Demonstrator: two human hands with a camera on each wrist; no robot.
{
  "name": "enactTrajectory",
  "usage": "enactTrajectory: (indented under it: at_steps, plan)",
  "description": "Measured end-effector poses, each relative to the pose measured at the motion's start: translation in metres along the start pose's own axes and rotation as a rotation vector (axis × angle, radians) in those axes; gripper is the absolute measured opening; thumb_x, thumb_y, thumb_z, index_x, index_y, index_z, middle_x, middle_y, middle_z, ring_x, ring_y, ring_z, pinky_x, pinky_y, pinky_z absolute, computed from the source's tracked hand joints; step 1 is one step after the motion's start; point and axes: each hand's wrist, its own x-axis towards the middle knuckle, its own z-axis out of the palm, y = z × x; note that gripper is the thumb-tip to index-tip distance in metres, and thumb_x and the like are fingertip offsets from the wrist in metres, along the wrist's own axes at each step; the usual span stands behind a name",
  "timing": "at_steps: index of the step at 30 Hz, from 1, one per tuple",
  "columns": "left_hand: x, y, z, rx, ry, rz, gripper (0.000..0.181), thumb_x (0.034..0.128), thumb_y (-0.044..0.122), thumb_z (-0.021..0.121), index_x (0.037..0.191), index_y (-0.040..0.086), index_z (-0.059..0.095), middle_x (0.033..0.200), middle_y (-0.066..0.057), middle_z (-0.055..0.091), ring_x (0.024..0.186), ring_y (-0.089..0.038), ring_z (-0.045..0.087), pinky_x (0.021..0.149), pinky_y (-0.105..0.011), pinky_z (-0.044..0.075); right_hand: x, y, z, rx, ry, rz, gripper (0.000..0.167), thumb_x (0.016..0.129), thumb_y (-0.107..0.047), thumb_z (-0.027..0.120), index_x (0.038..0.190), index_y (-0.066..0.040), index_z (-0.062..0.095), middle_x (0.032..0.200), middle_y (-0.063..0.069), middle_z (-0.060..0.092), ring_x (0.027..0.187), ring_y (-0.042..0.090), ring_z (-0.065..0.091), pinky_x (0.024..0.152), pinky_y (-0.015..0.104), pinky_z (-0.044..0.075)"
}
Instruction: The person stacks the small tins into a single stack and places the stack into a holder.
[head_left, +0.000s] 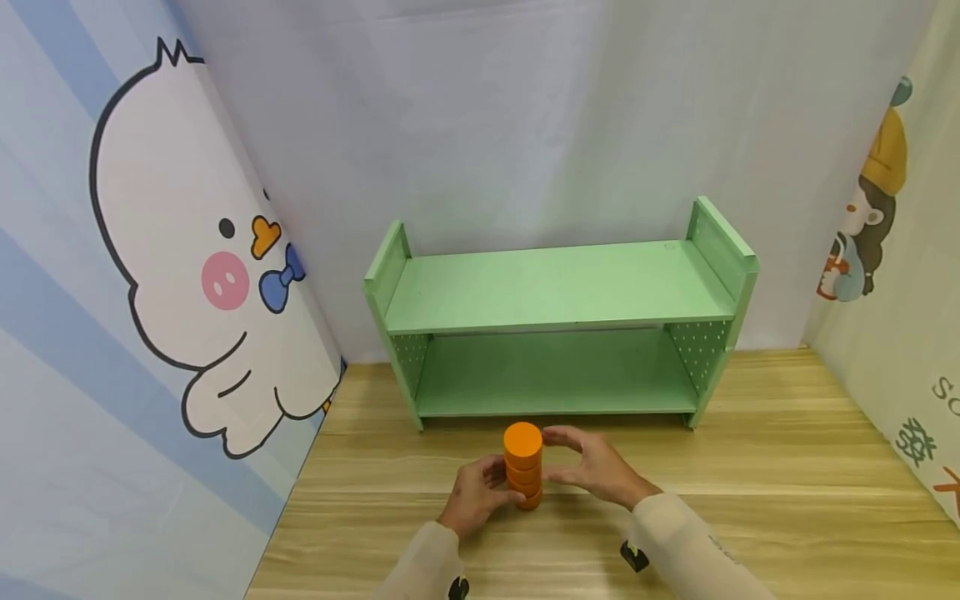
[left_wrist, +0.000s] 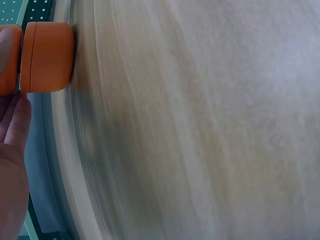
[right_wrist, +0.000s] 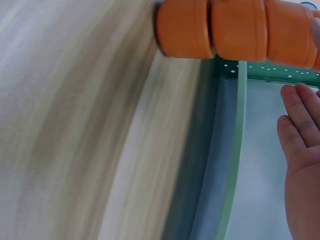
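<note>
My left grip (head_left: 474, 497) is curled round the lower part of an orange stack (head_left: 523, 471), thumb on the near side and fingers behind. My right grip (head_left: 600, 468) is wide, bent into a loose C just right of the stack; whether its tips touch the top I cannot tell. So the stack stands between my two grips, upright on the bench (head_left: 390, 483), with the green shelf (head_left: 558, 287) beyond both.

It looks like several short, round containers piled up, seams showing between them. I judge them light, stiff and smooth-sided, perhaps a little slick, and not fragile; the weak point is the joints, since nothing visible fastens one to the next. A low hold suits my left grip, and both sides of the uppermost piece suit my right, squeezing evenly so no layer slides out.
</note>
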Motion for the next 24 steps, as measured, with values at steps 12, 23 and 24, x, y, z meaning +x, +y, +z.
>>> enactTrajectory:
  at_steps: [12, 23, 24]
  plan:
    - [0.004, -0.015, -0.003, 0.028, -0.024, 0.004, 0.051, 0.0764, 0.005, 0.086, 0.121, -0.007, 0.064, 0.119, -0.021, 0.068, 0.110, -0.035, 0.066, 0.094, -0.041, 0.057, -0.004, 0.020, 0.015, -0.020, -0.031, -0.006, 0.061, 0.083, -0.014, 0.083, 0.133, 0.007, 0.056, 0.130, 0.023, 0.062, 0.120, 0.040, 0.059, 0.106, 0.062, 0.042]
    - [0.005, -0.018, -0.003, 0.045, -0.026, 0.021, 0.052, 0.0763, 0.005, 0.087, 0.122, -0.006, 0.064, 0.119, -0.021, 0.068, 0.110, -0.035, 0.066, 0.094, -0.039, 0.057, -0.005, 0.030, 0.030, 0.020, -0.034, 0.014, 0.061, 0.084, -0.009, 0.082, 0.136, 0.006, 0.054, 0.133, 0.021, 0.060, 0.121, 0.040, 0.057, 0.107, 0.059, 0.042]
    - [0.005, -0.018, -0.003, 0.043, -0.026, 0.023, 0.052, 0.0762, 0.006, 0.087, 0.122, -0.006, 0.064, 0.119, -0.021, 0.068, 0.110, -0.035, 0.066, 0.094, -0.039, 0.057, -0.005, 0.031, 0.031, 0.020, -0.033, 0.017, 0.060, 0.084, -0.009, 0.081, 0.136, 0.005, 0.054, 0.133, 0.021, 0.060, 0.121, 0.039, 0.057, 0.107, 0.059, 0.042]
